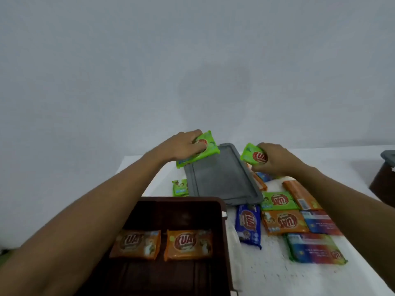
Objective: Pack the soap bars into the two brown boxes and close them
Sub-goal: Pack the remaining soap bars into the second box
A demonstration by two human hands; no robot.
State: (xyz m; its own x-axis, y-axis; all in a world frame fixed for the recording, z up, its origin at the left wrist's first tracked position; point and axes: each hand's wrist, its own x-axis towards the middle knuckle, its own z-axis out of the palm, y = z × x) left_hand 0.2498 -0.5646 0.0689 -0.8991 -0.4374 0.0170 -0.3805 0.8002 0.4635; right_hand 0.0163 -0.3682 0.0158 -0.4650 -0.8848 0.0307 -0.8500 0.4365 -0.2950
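Note:
An open brown box (pixel 224 242) sits near me on the table, with two orange soap bars (pixel 135 244) (pixel 189 244) lying side by side inside. My left hand (pixel 181 147) grips a green soap bar (pixel 203 153) above the far left corner of a grey lid (pixel 222 178). My right hand (pixel 275 159) holds another green soap bar (pixel 253 154) above the lid's far right edge. Loose bars lie to the right of the box: a blue one (pixel 249 225), a green one (pixel 277 200), an orange one (pixel 285 222) and several more.
A second brown box (pixel 382 182) with a grey lid stands at the right edge of the view, partly cut off. A small green bar (pixel 180 187) lies left of the lid. The white table (pixel 267 274) ends at a plain wall behind.

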